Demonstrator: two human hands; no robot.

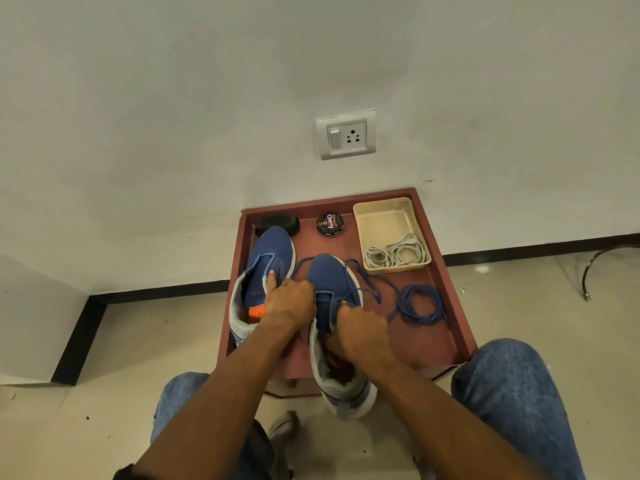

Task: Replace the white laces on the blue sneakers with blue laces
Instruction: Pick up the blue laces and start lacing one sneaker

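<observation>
At frame centre, the right hand (360, 332) pinches the thin blue lace (349, 289) on the blue fabric sneaker (334, 292), best pulled evenly while the left hand (289, 299), fingers curled, steadies it.

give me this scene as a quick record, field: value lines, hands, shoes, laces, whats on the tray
surface: red-brown tray on the floor by a white wall
left hand: fingers on the left sneaker, which has no lace
right hand: pinches the blue lace at the right sneaker
right sneaker: partly laced in blue, heel over the tray's near edge
spare blue lace: coiled on the tray, right of the shoes
white laces: bundled in the beige basket
also on tray: polish tin, black brush
</observation>
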